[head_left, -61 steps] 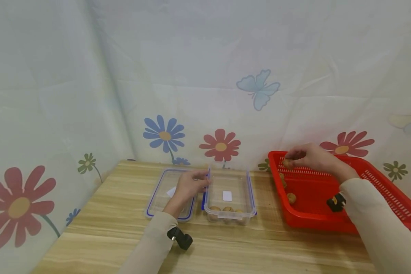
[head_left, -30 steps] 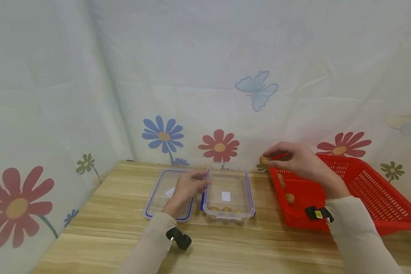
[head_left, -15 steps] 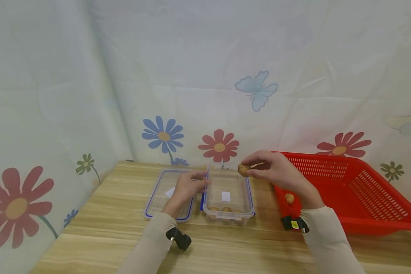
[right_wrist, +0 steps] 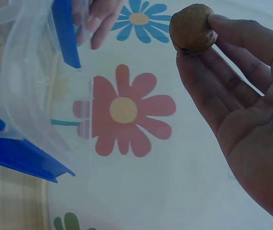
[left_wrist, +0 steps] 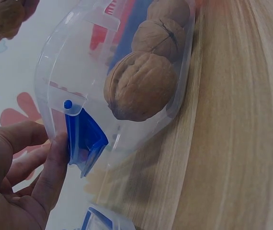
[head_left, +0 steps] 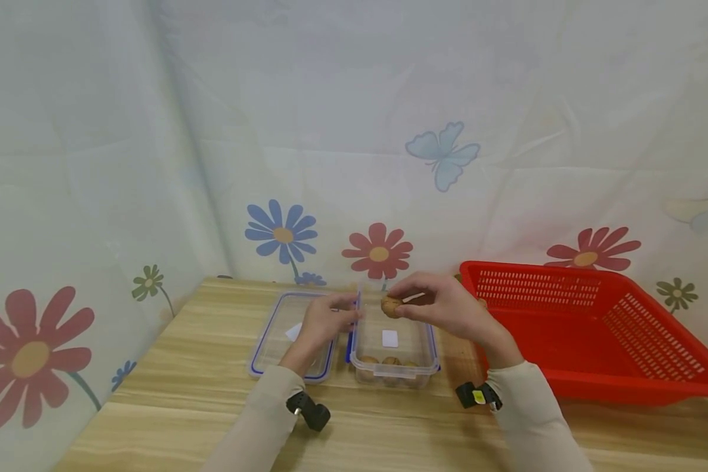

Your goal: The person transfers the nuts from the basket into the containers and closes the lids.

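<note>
Soft, diffuse, rather dim light greys the patterned backdrop [head_left: 330, 98]; a faint, soft-edged shadow lies on the wooden table [head_left: 153, 380] beside the right sleeve [head_left: 533, 413]; the left wrist view is darker, hazy; the right wrist view looks paler, the walnut [right_wrist: 192, 28] shaded underneath.

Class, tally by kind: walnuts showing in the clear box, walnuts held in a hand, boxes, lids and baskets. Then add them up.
Walnuts in the box: 3
Held walnut, in the right hand: 1
Clear box: 1
Clear lid: 1
Red basket: 1
Total: 7
</note>
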{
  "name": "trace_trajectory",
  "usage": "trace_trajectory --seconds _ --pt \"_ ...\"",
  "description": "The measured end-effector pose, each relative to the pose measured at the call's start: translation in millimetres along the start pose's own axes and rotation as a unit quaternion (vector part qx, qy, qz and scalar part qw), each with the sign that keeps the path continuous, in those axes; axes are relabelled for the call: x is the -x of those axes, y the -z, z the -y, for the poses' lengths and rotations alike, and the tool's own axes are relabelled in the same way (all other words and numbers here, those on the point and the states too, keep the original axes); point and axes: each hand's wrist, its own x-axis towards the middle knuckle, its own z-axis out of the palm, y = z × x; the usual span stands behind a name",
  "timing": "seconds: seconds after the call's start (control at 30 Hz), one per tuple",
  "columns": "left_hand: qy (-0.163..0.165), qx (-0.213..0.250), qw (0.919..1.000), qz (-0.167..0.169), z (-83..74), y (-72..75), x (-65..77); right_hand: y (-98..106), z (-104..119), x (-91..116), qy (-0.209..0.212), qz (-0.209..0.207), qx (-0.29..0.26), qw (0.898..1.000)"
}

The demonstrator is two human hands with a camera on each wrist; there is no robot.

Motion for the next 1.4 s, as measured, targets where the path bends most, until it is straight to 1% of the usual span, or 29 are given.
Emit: trace_trajectory --seconds 0.07,0.27,0.5,0.57,0.73,0.8,1.0,1.17,1.4 --pt "0.0 -0.003 1.0 0.0 0.7 0.2 0.0 -5 -2 -1 -0.004 0.006 0.002 1.0" --pt "0.001 -0.004 1.0 0.001 3.8 1.3 0.0 -19 -14 -5 -0.022 0.02 0.029 0.999" --pt "-0.017 -0.011 0.9998 0.004 6.4 1.1 -2.1 -34 -25 -8 -0.045 0.049 0.034 0.997" --pt "-0.013 -0.012 0.9998 0.002 6.3 0.9 -2.4 -38 -27 -9 -0.051 0.053 0.035 0.997" --pt "-0.004 -0.008 1.0 0.002 4.7 0.3 -2.9 -44 -34 -11 -0.045 0.062 0.043 0.996" --pt "-0.007 -0.007 0.9999 0.002 4.7 0.0 -3.8 -47 -37 -12 -0.043 0.066 0.044 0.996" --pt "-0.013 -0.015 0.9998 -0.001 4.6 -0.4 -5.5 -54 -45 -14 -0.06 0.076 0.037 0.995" --pt "-0.018 -0.03 0.9994 -0.004 3.5 0.0 -5.9 -60 -47 -15 -0.076 0.084 0.045 0.993" --pt "-0.018 -0.023 0.9996 -0.003 4.5 -1.1 -6.7 -65 -50 -15 -0.076 0.086 0.054 0.992"
